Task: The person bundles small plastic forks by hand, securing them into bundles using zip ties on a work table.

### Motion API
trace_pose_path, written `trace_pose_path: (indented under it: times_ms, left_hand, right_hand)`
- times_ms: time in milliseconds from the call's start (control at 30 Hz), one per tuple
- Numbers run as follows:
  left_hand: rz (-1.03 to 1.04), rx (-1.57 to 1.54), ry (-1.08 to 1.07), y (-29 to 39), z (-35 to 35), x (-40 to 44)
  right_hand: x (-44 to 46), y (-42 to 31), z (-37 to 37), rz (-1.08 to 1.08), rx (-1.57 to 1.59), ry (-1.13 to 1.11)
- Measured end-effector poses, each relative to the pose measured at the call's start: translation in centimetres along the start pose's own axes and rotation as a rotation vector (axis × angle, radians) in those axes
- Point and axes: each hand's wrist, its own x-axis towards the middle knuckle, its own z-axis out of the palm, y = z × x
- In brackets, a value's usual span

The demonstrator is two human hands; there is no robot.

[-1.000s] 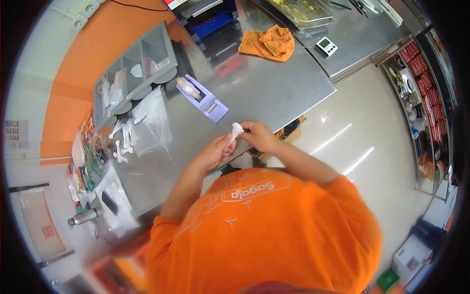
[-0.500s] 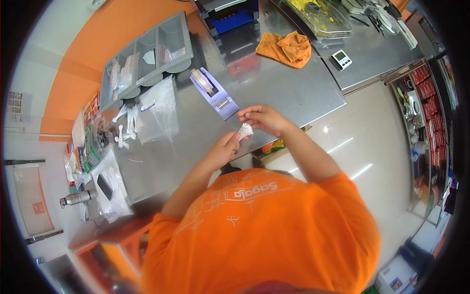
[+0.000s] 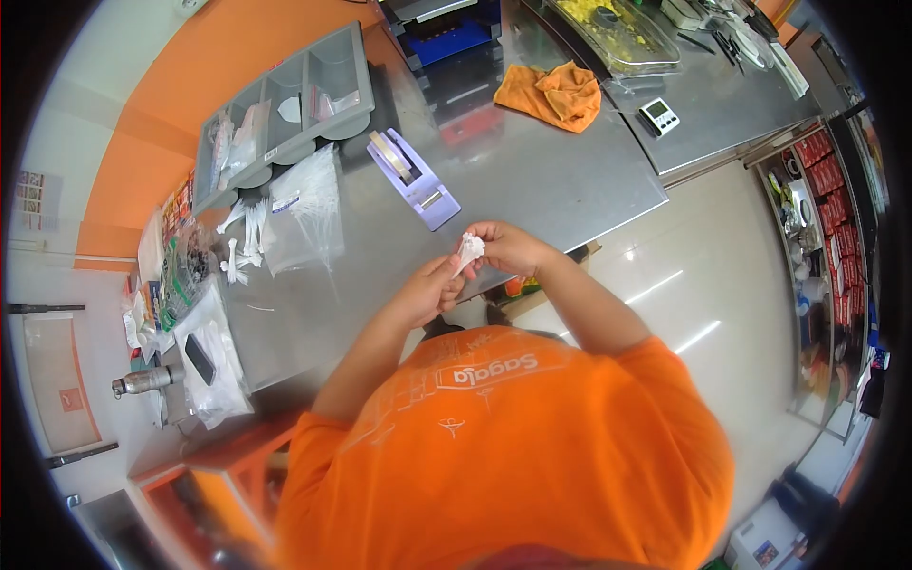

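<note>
Between my hands is a small white bundle [image 3: 469,248], narrow at the bottom and flared, crumpled at its top; its exact kind is too small to make out. My left hand [image 3: 429,291] pinches the lower part, fingers closed. Closed around the upper right side is my right hand [image 3: 506,250], its fingertips against the bundle. Just beyond them on the steel table [image 3: 380,275] stands a lilac tape dispenser [image 3: 432,198] with a roll of tape [image 3: 389,157]. Several similar white bundles [image 3: 255,233] lie to the left, beside a clear plastic bag [image 3: 309,214] of thin white pieces.
A grey compartment tray [image 3: 271,114] with packets stands at the back left. An orange cloth [image 3: 551,95], a white timer [image 3: 658,116] and a lidded clear container [image 3: 617,38] sit at the back right. A phone [image 3: 200,359] and metal bottle [image 3: 147,382] are at far left.
My right hand has come down and inward, from apart with fingers raised to closed on the bundle's upper part. My left hand keeps its hold on the bundle.
</note>
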Motion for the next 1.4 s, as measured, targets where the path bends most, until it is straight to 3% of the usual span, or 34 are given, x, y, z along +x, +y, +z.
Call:
trace_pose_path:
  times_ms: [167,233,267,333,400,467,567,633,667,733,800,900,967,1033,1067,1133,1200,1233,1267,1333,1400]
  left_hand:
    - [-0.01,0.135,0.007,0.3,-0.4,-0.2]
    - [-0.029,0.169,-0.008,0.4,-0.8,-0.2]
    - [-0.04,0.036,-0.112,0.3,-1.4,0.0]
    - [-0.027,-0.082,-0.214,0.8,-1.9,0.2]
    - [-0.048,-0.279,-0.256,-0.1,-1.2,0.1]
    - [-0.04,-0.277,-0.28,-0.6,-1.4,0.3]
    - [-0.063,-0.254,-0.121,-1.4,-0.9,-0.2]
    - [0.017,-0.027,0.006,-1.1,-0.7,0.0]
    - [0.025,-0.031,0.007,-0.8,-0.3,0.0]
    - [0.075,0.349,0.165,-0.1,1.0,-0.1]
    - [0.117,0.498,0.213,-0.5,0.9,0.5]
    - [0.188,0.756,0.293,-0.5,0.8,0.9]
    - [0.228,0.859,0.329,-0.6,0.8,1.0]
    - [0.439,1.062,0.422,-1.2,0.4,1.1]
    - [0.441,1.058,0.427,-1.3,0.1,1.2]
    - [0.775,1.367,0.554,-1.6,-0.3,1.5]
    - [0.764,1.536,0.535,-2.2,-1.4,1.7]
    - [0.761,1.712,0.517,-2.1,-2.0,1.8]
    - [0.774,1.714,0.519,-2.0,-2.4,2.0]
    - [1.099,1.925,0.535,-1.3,-2.1,1.3]
    - [1.185,2.034,0.47,-0.2,-2.2,0.3]
  right_hand:
    - [0.4,-1.1,0.6,0.101,0.018,-0.05]
    - [1.1,-2.1,0.4,0.092,-0.305,-0.122]
    - [1.4,-1.7,0.7,0.092,-0.31,-0.125]
    - [2.8,-0.4,1.1,-0.034,0.08,-0.234]
    - [2.7,1.1,1.7,-0.04,0.186,-0.206]
    - [1.9,1.5,3.4,0.002,0.404,0.177]
    - [2.0,2.5,1.1,-0.005,0.233,0.068]
    - [2.4,0.7,-0.6,0.031,0.077,0.018]
    - [2.3,-0.9,-1.4,0.048,-0.004,0.097]
    - [2.1,-4.2,-0.3,0.071,-0.09,0.174]
    - [1.8,-7.3,2.0,0.263,-0.307,0.272]
    - [3.0,-6.0,2.6,0.193,-0.56,0.26]
    - [3.7,-5.4,2.4,0.187,-0.517,0.313]
    - [4.5,-4.5,1.9,0.184,-0.475,0.357]
    - [4.8,-3.9,1.6,0.154,-0.468,0.392]
    - [5.1,-2.4,0.5,0.131,-0.463,0.428]
    - [5.1,-1.0,-0.6,0.15,-0.869,0.446]
    - [5.1,-1.0,-1.0,0.142,-0.877,0.451]
    - [5.2,-0.9,-1.4,0.178,-0.92,0.39]
    - [4.6,-1.5,-0.5,0.218,-0.965,0.328]
    - [3.7,-2.2,1.1,0.45,-0.788,0.297]
